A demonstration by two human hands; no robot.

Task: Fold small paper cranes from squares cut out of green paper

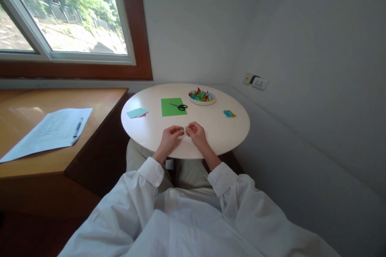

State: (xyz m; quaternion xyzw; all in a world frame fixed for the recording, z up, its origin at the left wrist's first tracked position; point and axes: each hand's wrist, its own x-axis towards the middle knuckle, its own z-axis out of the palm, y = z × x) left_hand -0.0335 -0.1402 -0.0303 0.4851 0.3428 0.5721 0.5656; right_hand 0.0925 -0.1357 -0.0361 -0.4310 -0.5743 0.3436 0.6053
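My left hand (169,139) is closed in a pinch on a small green piece of folded paper (182,128), just above the near part of the round table. Close beside it, my right hand (198,135) has its thumb and fingers pressed together, and what is between them, if anything, is too small to make out. Beyond the hands lies a green paper sheet (169,110) with black-handled scissors (182,107) resting on it. A white bowl (202,103) of colourful folded paper pieces (201,96) stands farther back.
Light blue paper (135,113) overlaps some pink paper (144,115) on the left of the round table (217,136). Blue, green and yellow strips (229,113) lie at the right. A wooden desk (99,104) with a printed sheet (51,128) and pen (78,127) stands left.
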